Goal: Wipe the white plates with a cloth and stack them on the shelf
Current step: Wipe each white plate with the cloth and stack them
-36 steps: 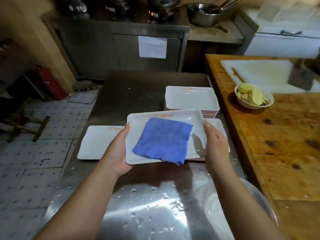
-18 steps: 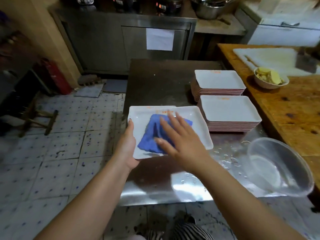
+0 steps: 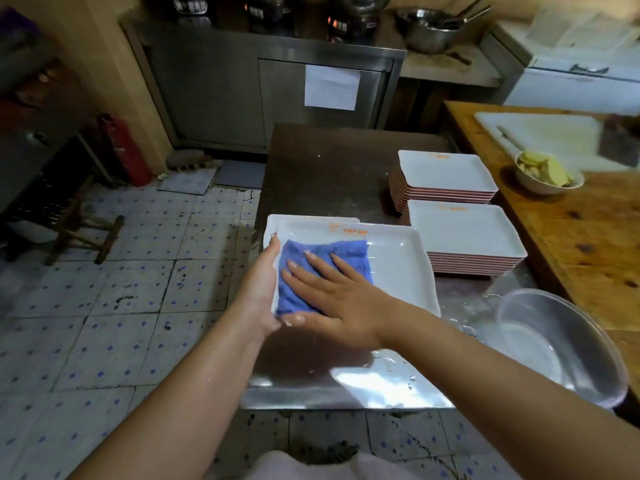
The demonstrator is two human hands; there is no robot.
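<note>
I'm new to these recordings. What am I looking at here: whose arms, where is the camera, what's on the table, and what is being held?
There is no machine: a person wears a head camera that looks down at their own arms. The left hand grips the edge of a white plate. The right hand presses a blue cloth flat onto it with straight fingers. On the steel table stand two plate stacks, with a clear bowl nearer. Another plate peeks out beneath the held one.

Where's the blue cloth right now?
The cloth lies on the left part of the held plate, pressed under the right hand, beside the left hand.
</note>
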